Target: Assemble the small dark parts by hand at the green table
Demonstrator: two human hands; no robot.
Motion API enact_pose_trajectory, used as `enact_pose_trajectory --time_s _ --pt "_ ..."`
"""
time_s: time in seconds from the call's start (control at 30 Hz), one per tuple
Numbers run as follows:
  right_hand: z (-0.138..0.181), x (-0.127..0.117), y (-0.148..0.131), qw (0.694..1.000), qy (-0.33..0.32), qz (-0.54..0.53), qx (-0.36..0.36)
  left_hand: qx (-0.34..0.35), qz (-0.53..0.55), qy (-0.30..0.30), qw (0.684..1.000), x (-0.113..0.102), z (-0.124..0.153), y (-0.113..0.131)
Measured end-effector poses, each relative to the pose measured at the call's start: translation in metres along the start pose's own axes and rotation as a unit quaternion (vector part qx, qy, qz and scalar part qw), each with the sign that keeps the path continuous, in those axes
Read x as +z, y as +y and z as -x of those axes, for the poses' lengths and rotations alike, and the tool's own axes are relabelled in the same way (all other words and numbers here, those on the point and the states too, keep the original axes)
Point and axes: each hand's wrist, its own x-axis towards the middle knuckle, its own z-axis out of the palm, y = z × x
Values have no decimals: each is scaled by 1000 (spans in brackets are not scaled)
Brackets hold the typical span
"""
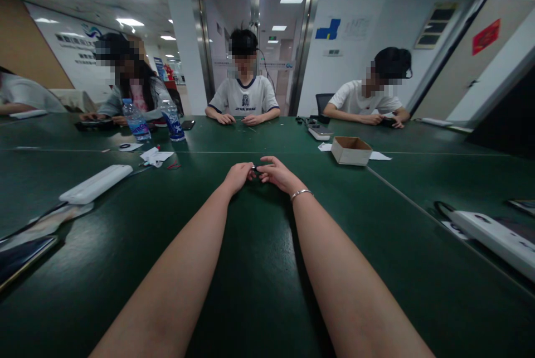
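Both arms reach forward over the dark green table (251, 269). My left hand (239, 177) is closed, its fingertips pinching a small dark object with a shiny spot (255, 168); it is too small to name. My right hand (279, 174), with a silver bracelet (301, 193) at the wrist, meets the same object from the other side. Its fingertips touch the object's right end, while one upper finger stretches out apart from the others. The fingers hide part of the object.
A cardboard box (351, 151) stands right of my hands, a white power strip (493, 238) nearer me. To the left are another white power strip (97, 184), paper scraps (156, 156), two bottles (173, 121) and a phone (25, 260). Several people sit around the table.
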Motion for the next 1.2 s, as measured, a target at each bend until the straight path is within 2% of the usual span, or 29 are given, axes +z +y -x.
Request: enact_pose_trajectory --time_s 0.1,0.23,0.4,0.6,0.77,0.93,1.2 --pt "-2 0 1 1000 4 14 11 5 -12 -1 1000 -1 0 -1" --pt "-4 -1 3 1000 -4 1 -11 5 -23 0 1000 -1 0 -2" --pt "-3 -5 4 999 -13 -24 18 -2 -23 1 1000 0 0 -1" --pt "-1 -5 2 999 -17 -34 1 2 -21 1 1000 0 -3 -5" --pt "-1 -3 1 1000 -10 6 2 1 -11 -3 1000 0 -3 -4" --pt "0 -3 1 1000 -2 -25 -1 2 -6 2 1000 0 -2 -3" --pt "1 -4 2 1000 -8 -19 -4 -9 -4 0 1000 1 -3 -4"
